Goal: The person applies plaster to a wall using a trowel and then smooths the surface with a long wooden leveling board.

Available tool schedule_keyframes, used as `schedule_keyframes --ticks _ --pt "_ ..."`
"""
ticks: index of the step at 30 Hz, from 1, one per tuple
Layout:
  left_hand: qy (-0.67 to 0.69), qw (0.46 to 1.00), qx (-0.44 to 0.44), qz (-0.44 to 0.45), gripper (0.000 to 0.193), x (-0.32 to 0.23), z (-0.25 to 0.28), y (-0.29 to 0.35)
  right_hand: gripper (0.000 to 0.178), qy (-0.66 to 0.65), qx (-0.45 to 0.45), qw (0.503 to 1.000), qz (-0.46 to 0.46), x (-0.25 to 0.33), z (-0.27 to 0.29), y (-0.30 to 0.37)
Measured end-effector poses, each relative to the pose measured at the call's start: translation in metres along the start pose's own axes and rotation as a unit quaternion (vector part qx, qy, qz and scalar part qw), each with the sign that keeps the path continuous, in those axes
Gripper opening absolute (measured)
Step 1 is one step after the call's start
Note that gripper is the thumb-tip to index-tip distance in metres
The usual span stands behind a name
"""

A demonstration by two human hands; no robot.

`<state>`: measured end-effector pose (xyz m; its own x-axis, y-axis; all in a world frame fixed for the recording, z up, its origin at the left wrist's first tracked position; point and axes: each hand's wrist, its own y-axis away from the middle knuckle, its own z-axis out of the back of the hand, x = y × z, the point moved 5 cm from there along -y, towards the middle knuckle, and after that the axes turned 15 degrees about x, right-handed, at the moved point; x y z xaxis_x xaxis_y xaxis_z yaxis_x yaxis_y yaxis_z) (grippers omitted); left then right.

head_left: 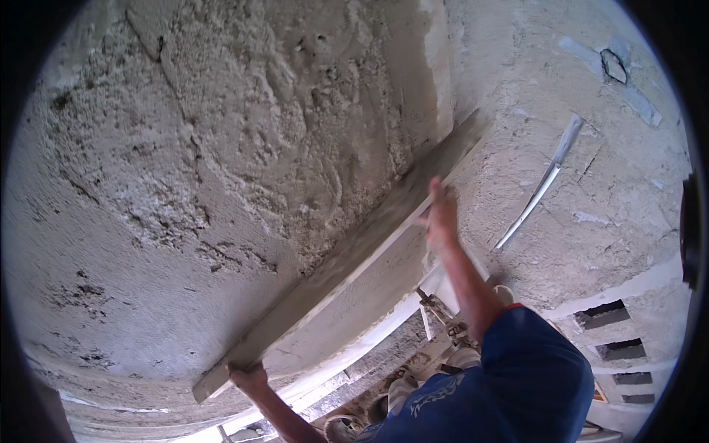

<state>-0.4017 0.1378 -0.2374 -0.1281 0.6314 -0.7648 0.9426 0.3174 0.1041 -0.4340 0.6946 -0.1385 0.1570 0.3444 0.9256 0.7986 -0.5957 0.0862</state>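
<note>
A long straightedge board (329, 284), smeared with wet mortar, lies slantwise against the rough plastered surface (244, 148). It runs from the lower left up to the inner corner at the upper right. My left hand (249, 378) is closed round the board's lower-left end. Farther up, my right hand (442, 215) grips its near edge, slightly blurred, with the fingers partly hidden. Lumpy, ridged mortar shows above the board. Both arms are raised and reach out to it.
On the right-hand wall are a pale conduit strip (538, 193) and a recessed hole (613, 65) with smooth patches around it. Several dark rectangular openings (620, 350) sit at the lower right. Below me, cluttered ground with containers and a clamp-like metal fitting (443, 314) is partly visible.
</note>
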Motion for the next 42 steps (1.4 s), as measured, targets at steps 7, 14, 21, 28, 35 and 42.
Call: schedule_keyframes --ticks 7,14,21,28,35,42 --pt "0.016 0.983 -0.185 0.011 0.034 -0.031 0.125 -0.048 0.047 -0.063 0.093 0.993 0.048 -0.084 -0.025 0.045" --pt "0.02 0.998 0.037 -0.049 0.035 -0.049 -0.037 -0.001 0.043 -0.072 0.027 0.992 0.102 0.022 0.002 -0.023" --pt "0.09 0.991 0.102 -0.021 0.038 -0.075 -0.174 0.043 0.041 -0.086 0.03 0.984 0.152 0.148 0.006 -0.056" --pt "0.137 0.971 0.192 -0.043 0.041 -0.088 -0.289 0.083 0.044 -0.111 0.113 0.958 0.241 0.27 0.018 -0.127" --pt "0.16 0.957 0.229 -0.079 0.039 -0.123 -0.361 0.099 0.045 -0.114 0.145 0.954 0.236 0.344 0.025 -0.152" --pt "0.136 0.939 0.274 -0.158 0.038 -0.147 -0.388 0.139 0.045 -0.152 0.204 0.938 0.234 0.358 0.047 -0.145"
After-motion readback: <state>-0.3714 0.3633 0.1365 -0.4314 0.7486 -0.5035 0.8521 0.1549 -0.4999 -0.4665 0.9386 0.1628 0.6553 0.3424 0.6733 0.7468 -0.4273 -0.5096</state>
